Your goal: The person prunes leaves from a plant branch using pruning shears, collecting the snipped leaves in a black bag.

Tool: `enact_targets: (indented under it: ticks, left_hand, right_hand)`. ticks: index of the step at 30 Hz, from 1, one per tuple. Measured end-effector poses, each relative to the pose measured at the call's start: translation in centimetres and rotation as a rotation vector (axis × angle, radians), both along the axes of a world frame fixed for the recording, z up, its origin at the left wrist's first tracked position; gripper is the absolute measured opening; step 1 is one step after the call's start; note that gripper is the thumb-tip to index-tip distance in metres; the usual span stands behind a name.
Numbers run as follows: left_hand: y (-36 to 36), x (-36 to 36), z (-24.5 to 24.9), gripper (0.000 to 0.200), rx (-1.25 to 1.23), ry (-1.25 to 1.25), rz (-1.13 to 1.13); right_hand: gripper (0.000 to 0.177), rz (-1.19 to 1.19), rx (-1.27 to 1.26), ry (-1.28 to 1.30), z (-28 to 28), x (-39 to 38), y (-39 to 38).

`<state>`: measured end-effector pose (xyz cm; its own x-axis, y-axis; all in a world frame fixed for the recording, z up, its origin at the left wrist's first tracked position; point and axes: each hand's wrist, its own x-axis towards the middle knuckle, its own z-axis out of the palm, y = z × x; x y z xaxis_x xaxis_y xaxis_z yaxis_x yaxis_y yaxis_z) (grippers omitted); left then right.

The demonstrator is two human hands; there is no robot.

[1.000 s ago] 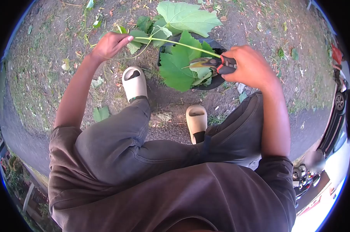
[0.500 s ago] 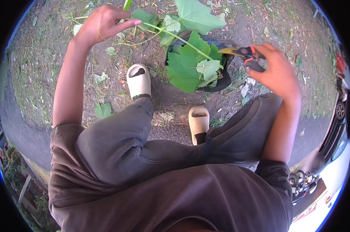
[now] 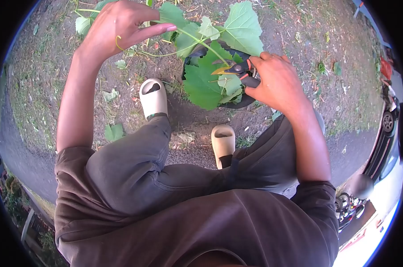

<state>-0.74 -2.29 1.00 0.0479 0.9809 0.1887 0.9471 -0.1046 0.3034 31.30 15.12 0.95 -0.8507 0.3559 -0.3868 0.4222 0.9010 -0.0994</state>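
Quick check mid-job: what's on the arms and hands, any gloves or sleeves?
No gloves: the left hand and right hand are bare. The left sleeve and right sleeve are short, loose and dark grey-brown, ending above the elbows. The forearms are uncovered.

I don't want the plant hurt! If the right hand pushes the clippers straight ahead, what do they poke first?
Probably the big green leaf, just ahead of the tip of the clippers. The right hand points them leftward, though depth is hard to judge.

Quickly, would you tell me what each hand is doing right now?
Left hand: closed on the green stem.
Right hand: closed on the pruning shears.
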Motion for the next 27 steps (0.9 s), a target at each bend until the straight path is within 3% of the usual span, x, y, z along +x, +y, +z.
enact_targets:
  ticks: [8, 18, 24, 27]
  left_hand:
    - [0.3, 1.3, 2.2, 0.025, 0.131, 0.059, -0.088]
    - [0.3, 1.4, 2.9, 0.026, 0.100, 0.088, -0.125]
    - [0.2, 1.7, 2.9, 0.025, 0.161, 0.034, -0.081]
    - [-0.9, 1.8, 2.7, 0.026, 0.000, 0.055, 0.035]
  right_hand:
    - [0.051, 0.054, 0.057, 0.027, -0.9, -0.2, 0.0]
    - [0.050, 0.051, -0.001, 0.035, -1.5, -0.3, 0.2]
    - [0.042, -0.006, -0.091, 0.043, -1.0, -0.2, 0.3]
    - [0.035, -0.045, -0.096, 0.035, -0.8, 0.0, 0.4]
